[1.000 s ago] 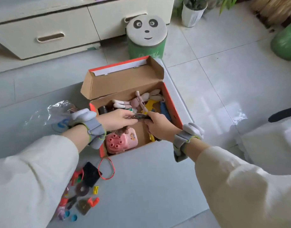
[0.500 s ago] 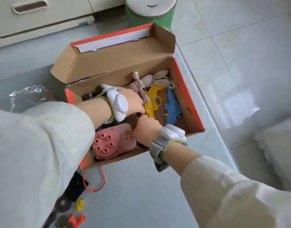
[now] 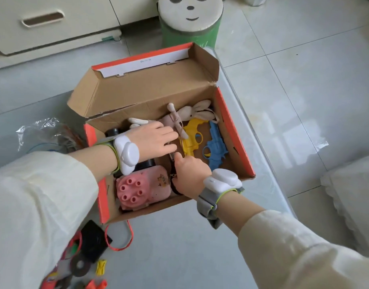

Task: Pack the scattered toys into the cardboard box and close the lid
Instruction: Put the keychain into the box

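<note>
Head view: at centre frame we settle a dark toy (image 3: pixel 172 161) into the box (image 3: pixel 233 132). Our left hand (image 3: pixel 156 140) lies flat-fingered, seemingly steadying it, while our right hand (image 3: pixel 189 174) pinches it. Loose toys (image 3: pixel 80 265) wait lower left.

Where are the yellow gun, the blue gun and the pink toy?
yellow gun (image 3: pixel 192 132): head view, on its body.
blue gun (image 3: pixel 216 149): head view, on its body.
pink toy (image 3: pixel 131 189): head view, on its round face with holes.
</note>
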Tool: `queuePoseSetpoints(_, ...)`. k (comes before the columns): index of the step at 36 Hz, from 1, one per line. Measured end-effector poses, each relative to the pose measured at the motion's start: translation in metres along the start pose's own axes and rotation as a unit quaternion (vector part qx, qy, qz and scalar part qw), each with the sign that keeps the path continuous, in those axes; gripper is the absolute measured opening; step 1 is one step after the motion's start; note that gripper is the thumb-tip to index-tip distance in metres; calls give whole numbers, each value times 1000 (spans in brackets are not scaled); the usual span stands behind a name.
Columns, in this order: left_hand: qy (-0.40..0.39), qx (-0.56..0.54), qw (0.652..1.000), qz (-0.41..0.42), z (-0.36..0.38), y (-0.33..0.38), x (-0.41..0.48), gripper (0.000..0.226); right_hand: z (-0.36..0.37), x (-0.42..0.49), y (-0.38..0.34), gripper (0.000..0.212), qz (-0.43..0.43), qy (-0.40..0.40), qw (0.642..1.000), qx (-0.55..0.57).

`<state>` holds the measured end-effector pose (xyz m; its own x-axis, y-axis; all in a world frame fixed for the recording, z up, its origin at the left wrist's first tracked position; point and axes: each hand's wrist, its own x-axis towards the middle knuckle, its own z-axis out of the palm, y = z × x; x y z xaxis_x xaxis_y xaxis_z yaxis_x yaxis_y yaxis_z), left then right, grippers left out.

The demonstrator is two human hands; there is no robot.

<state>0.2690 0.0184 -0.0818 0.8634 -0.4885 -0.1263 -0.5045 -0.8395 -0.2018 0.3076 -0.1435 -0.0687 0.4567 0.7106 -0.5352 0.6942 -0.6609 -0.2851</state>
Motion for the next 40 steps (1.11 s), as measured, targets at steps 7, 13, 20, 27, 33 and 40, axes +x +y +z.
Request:
queuePoseSetpoints(7,-113,-33,993,-31,11,18,-18,49,-7,-3,0,31,-34,-63,997,-27)
queuePoseSetpoints(13,-78,-34,991,-106,-27,31,-17,58,-12,-21,2,30,-3,-31,999,0)
queuePoseSetpoints(20,-126,-177,937,-275,-85,51,-78,31,-31,-56,-29,30,4,-5,997,73)
queuePoseSetpoints(27,-146,-345,832,-409,-112,63,-160,26,-39,-83,-87,30,-22,55,991,118)
queuePoseSetpoints(33,-148,-390,794,-442,-114,85,-255,26,-18,-102,-160,23,-41,77,993,83)
queuePoseSetpoints(40,-219,-413,743,-478,-84,115,-364,25,36,-116,-248,25,-31,12,993,112)
